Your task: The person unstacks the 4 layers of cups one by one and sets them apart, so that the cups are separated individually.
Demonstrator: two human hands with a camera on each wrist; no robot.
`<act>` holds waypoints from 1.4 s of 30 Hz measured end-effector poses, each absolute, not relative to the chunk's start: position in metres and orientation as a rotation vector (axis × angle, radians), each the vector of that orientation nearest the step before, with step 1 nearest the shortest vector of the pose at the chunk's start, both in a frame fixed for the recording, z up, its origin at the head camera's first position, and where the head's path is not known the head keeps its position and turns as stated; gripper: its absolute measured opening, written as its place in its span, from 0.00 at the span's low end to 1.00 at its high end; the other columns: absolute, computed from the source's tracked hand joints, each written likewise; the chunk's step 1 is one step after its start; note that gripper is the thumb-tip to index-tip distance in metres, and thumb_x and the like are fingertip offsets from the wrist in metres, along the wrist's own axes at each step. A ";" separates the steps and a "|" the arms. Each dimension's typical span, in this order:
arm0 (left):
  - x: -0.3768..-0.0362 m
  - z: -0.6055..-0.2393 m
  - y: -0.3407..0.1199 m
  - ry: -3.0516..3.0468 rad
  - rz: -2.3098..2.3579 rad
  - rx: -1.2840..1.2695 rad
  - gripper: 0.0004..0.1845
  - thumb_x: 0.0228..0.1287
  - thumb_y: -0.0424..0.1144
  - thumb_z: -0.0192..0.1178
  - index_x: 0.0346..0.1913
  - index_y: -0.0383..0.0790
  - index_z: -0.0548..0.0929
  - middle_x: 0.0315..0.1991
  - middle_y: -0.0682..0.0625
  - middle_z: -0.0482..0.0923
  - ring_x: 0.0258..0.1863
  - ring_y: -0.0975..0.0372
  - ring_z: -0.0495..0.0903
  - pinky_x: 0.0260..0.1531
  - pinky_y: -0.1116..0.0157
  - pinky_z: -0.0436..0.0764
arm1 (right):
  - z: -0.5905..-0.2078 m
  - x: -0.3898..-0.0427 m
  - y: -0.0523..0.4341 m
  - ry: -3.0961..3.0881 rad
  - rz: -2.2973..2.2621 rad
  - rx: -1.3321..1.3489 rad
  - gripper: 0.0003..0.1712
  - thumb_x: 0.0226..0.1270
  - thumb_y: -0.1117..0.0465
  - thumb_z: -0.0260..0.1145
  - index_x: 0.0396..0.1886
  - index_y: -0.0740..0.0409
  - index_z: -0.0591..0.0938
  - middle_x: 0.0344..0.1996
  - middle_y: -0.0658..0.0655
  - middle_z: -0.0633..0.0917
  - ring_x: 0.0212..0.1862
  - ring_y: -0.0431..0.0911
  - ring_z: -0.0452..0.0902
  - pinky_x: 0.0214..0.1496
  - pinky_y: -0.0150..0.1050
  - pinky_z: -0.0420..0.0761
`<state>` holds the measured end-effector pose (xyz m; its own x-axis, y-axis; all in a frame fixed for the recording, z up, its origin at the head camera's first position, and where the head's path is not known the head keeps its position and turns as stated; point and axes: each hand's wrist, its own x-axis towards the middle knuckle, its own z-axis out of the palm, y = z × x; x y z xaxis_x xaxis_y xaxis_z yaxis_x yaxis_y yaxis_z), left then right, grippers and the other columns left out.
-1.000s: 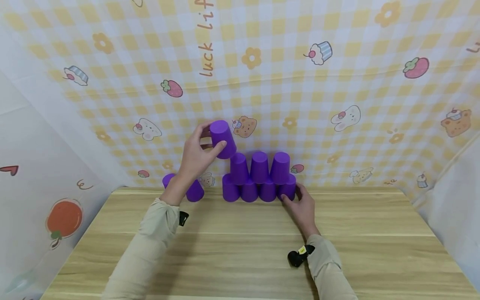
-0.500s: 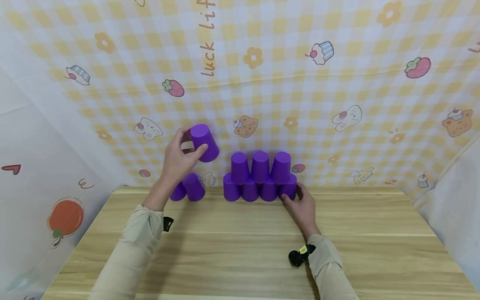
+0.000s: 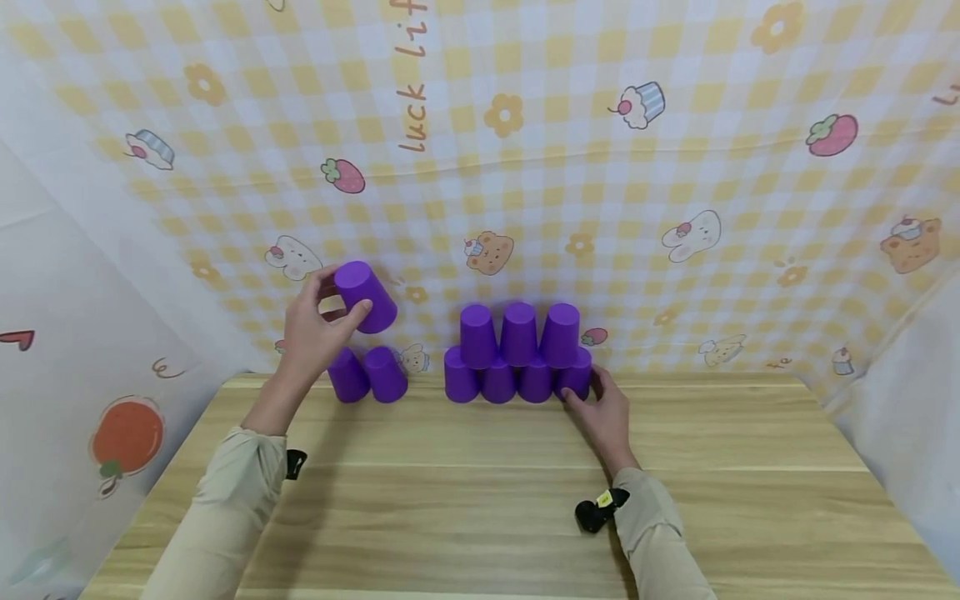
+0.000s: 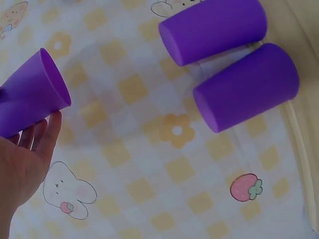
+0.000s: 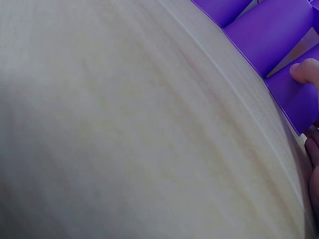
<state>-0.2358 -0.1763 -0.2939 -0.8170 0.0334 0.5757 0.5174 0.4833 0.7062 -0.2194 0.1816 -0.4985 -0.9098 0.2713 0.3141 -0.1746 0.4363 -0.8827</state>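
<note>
A purple cup [image 3: 366, 296], upside down and tilted, is gripped by my left hand [image 3: 311, 329] in the air, thumb on its near side. In the left wrist view the held cup [image 4: 32, 94] shows its rim above the fingers. Two upturned purple cups [image 3: 386, 375] stand side by side on the table below that hand. To the right, several upturned cups [image 3: 498, 382] form a bottom row, with three cups [image 3: 519, 335] stacked on top. My right hand [image 3: 603, 412] holds the rightmost bottom cup [image 3: 573, 375] between thumb and fingers; its fingertips are partly hidden.
The wooden table [image 3: 465, 483] meets a checked yellow-and-white cloth backdrop [image 3: 570, 183] just behind the cups. A gap separates the two standing cups from the stack. White cloth [image 3: 60, 275] hangs at the left side.
My left hand has carried its cup leftward and slightly down, away from the stack to above the two standing cups. My right hand and the stack have stayed in place.
</note>
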 end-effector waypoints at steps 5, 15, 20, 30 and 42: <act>-0.248 -0.308 -0.193 -2.245 -1.281 -0.422 0.27 0.49 0.37 0.62 0.54 0.38 0.67 0.44 0.47 0.72 0.42 0.59 0.72 0.35 0.64 0.78 | -0.498 -0.219 0.181 -2.267 1.488 -0.077 0.33 0.45 0.58 0.69 0.53 0.58 0.69 0.50 0.59 0.73 0.53 0.49 0.67 0.55 0.37 0.67; -0.259 -0.326 -0.218 -2.228 -1.244 -0.336 0.27 0.47 0.39 0.63 0.54 0.45 0.68 0.43 0.49 0.73 0.39 0.63 0.72 0.31 0.73 0.77 | -0.498 -0.219 0.180 -2.259 1.491 -0.079 0.33 0.45 0.58 0.69 0.53 0.57 0.69 0.50 0.58 0.73 0.53 0.49 0.67 0.55 0.37 0.67; -0.260 -0.331 -0.230 -2.239 -1.216 -0.274 0.28 0.46 0.39 0.64 0.53 0.42 0.68 0.43 0.47 0.74 0.40 0.59 0.72 0.30 0.74 0.77 | -0.498 -0.219 0.181 -2.264 1.481 -0.083 0.33 0.45 0.57 0.69 0.53 0.58 0.69 0.50 0.58 0.73 0.53 0.49 0.67 0.55 0.37 0.67; -0.259 -0.346 -0.258 -2.225 -1.137 -0.166 0.28 0.46 0.39 0.65 0.51 0.39 0.69 0.41 0.46 0.74 0.38 0.65 0.72 0.28 0.80 0.74 | -0.500 -0.220 0.181 -2.250 1.474 -0.064 0.33 0.45 0.57 0.69 0.52 0.59 0.69 0.49 0.59 0.74 0.53 0.49 0.68 0.54 0.37 0.67; -0.257 -0.361 -0.279 -2.227 -1.091 -0.048 0.28 0.45 0.40 0.65 0.51 0.37 0.69 0.41 0.44 0.74 0.38 0.64 0.72 0.28 0.82 0.73 | -0.500 -0.221 0.181 -2.261 1.450 -0.061 0.34 0.45 0.56 0.69 0.53 0.60 0.69 0.49 0.60 0.73 0.53 0.49 0.68 0.54 0.37 0.67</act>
<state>-0.2568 -0.2786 -0.3610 -0.7888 -0.2386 0.5665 0.3012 0.6533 0.6946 -0.2211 0.1813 -0.5000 -0.8975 0.2730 0.3465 -0.2010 0.4460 -0.8722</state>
